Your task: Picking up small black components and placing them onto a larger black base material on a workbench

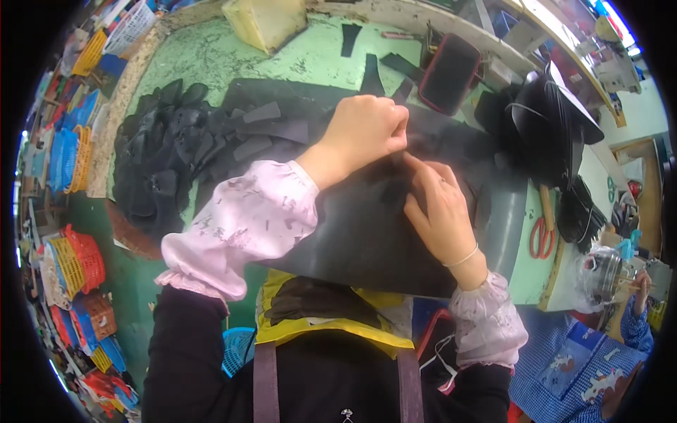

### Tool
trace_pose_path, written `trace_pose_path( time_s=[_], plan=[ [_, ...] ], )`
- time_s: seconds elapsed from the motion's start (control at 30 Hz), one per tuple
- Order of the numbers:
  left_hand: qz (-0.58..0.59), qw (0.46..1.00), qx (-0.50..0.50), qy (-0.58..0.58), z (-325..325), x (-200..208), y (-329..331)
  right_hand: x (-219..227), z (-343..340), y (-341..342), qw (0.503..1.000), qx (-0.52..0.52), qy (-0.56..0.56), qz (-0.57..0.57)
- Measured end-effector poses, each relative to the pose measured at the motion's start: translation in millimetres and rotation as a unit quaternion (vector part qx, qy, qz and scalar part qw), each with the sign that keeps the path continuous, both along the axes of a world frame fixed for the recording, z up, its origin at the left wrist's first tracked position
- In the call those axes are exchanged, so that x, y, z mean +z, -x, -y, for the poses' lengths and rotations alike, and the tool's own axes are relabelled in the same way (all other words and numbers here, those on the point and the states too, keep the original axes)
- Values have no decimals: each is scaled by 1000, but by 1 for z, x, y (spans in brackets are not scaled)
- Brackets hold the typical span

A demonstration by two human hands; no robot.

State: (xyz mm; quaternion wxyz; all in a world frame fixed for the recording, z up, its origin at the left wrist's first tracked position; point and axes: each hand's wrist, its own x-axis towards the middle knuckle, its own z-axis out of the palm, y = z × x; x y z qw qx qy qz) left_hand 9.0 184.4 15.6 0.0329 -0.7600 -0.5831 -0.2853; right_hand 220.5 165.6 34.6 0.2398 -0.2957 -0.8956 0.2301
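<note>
My left hand (363, 134) is closed in a fist over the large black sheet (352, 247). Whatever its fingers pinch, if anything, is hidden from view. Just to the right, my right hand (443, 215) rests low over the same sheet, fingers apart and the index finger stretched toward the left fist. Flat black cut pieces (261, 130) lie on the sheet left of my left wrist. They run into a big heap of similar dark pieces (159, 155) at the left end of the table.
A green worktable (194, 56) carries a phone (449, 74) in a red case, a pale yellow block (264, 25), red-handled scissors (541, 238) and a tied black bundle (546, 120). Coloured baskets (84, 257) stand far left. Another person's hand (642, 287) shows at right.
</note>
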Motion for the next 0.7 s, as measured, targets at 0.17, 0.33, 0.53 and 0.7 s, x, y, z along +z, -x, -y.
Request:
trace_pose_path(
  time_s=[0.17,0.33,0.53,0.7],
  plan=[
    [36,999,-18,14,-4,-9,7,-2,-11,0,1000,4,0,4],
    [-45,999,-2,15,1,-7,5,4,-12,1,996,-36,76,-23],
    [-17,999,9,38,-18,-29,-18,-2,-12,-7,999,-12,30,-9],
    [-6,999,-28,22,-26,-28,-27,-2,-6,-4,999,-2,36,23]
  ],
)
